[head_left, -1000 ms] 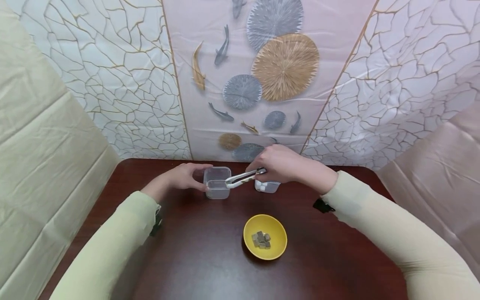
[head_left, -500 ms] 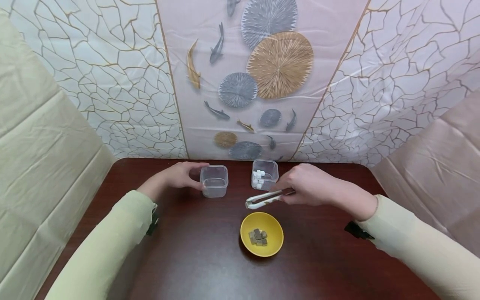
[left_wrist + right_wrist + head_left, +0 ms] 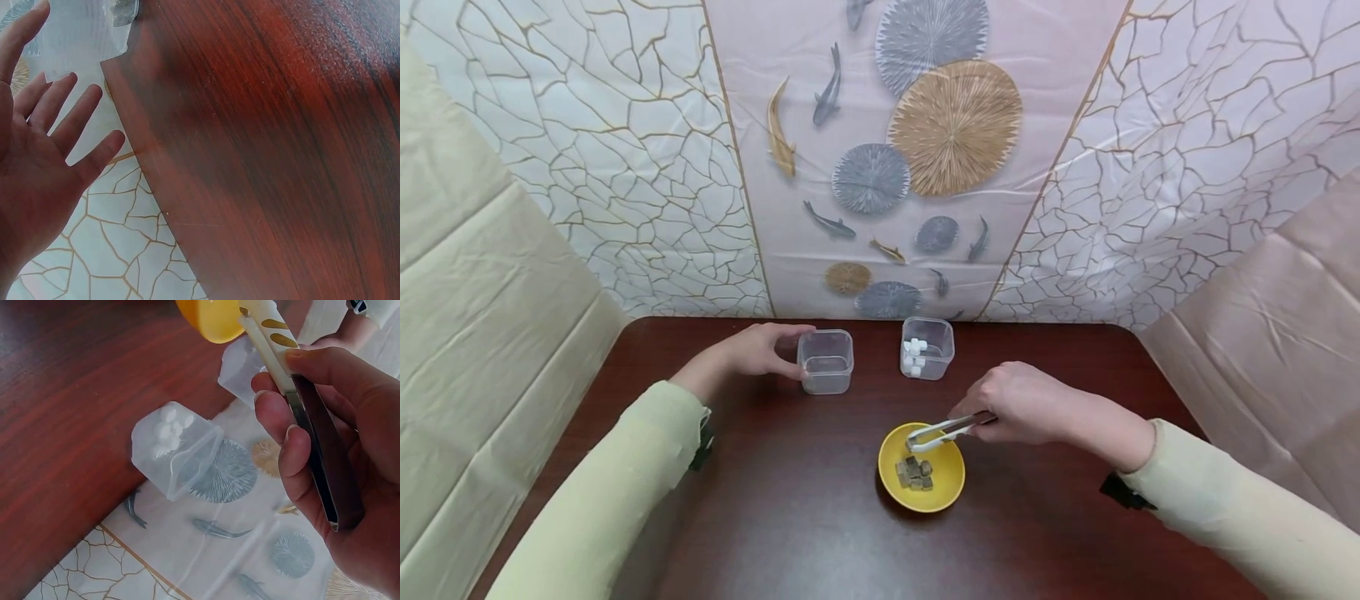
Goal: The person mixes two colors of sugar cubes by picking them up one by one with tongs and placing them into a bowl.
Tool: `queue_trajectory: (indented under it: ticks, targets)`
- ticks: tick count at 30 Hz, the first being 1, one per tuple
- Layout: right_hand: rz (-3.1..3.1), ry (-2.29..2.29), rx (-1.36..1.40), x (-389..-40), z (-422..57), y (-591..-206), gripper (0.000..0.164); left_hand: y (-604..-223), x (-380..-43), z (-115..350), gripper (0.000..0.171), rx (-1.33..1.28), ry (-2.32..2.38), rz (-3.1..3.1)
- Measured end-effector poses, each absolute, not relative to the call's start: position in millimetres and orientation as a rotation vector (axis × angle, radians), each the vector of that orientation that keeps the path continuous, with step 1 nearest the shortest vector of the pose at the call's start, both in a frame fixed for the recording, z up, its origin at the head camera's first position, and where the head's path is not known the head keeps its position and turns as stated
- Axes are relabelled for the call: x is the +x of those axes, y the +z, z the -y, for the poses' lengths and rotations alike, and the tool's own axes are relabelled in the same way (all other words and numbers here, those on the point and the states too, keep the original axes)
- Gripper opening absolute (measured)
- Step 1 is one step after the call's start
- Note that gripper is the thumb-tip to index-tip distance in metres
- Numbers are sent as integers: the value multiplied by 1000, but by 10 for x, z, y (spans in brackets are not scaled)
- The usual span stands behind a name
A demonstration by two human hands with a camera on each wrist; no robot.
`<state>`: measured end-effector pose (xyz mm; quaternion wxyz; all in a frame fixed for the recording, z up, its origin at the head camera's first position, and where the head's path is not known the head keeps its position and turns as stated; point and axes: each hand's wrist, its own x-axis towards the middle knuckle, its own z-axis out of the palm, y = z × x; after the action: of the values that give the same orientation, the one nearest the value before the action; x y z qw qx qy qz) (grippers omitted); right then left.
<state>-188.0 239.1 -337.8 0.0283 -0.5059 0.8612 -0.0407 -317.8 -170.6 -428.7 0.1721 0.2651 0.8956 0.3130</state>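
My left hand [image 3: 758, 350] steadies a clear plastic container [image 3: 826, 372] at the back of the table, thumb at its front corner and a finger at its back corner. A grey-brown piece [image 3: 124, 11] shows through the container's wall in the left wrist view. In my right hand [image 3: 1011, 404] I grip white-tipped tongs [image 3: 284, 369] with a metal handle. Their tips reach over a yellow bowl [image 3: 953, 471], close above several brownish cubes [image 3: 914, 472], with no piece visible between them.
A second clear container [image 3: 942, 354] with several white pieces [image 3: 914, 357] stands at the back, right of the first. Behind the dark red-brown table [image 3: 775, 517] hangs a patterned cloth backdrop [image 3: 955, 125], and plain cloth [image 3: 497, 275] closes the left side.
My right hand has carried the tongs from the left container back toward me, down to the yellow bowl. The second container has come into full view. My left hand stays at its container.
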Motion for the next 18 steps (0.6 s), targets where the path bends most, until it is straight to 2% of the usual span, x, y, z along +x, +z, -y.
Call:
queue_trajectory:
  ticks: [18]
  targets:
    - [-2651,-132,-1479,-1948,-2339,-3416,24,-4278,-3169,1718,86,755,894,-2540]
